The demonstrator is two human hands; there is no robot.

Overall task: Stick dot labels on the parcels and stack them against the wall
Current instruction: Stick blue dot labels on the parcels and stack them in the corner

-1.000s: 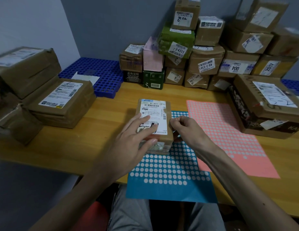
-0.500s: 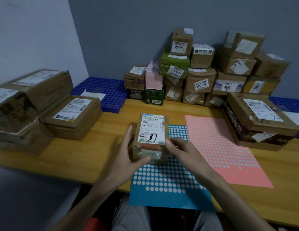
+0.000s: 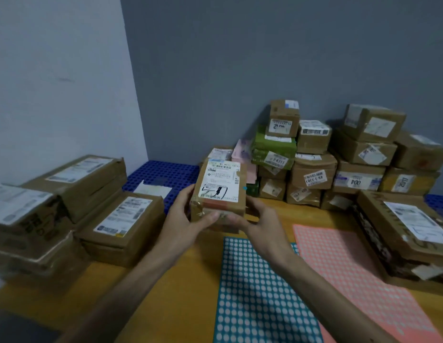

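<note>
Parcel [image 3: 219, 206]: taped brown cardboard, white label [image 3: 221, 181].

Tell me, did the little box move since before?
Yes. The little box left the blue dot sheet; the left hand and right hand hold it raised, nearer the stacked parcels.

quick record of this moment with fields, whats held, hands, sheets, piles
held: small parcel, lifted above the table, shipping label facing the camera
left hand: grips the parcel's left side
right hand: grips its lower right corner
dot label: blue spot at the parcel's right edge, likely a dot
sheets: blue dot sheet and pink dot sheet, flat, side by side
stack: parcels against the back wall
left pile: larger brown parcels
</note>
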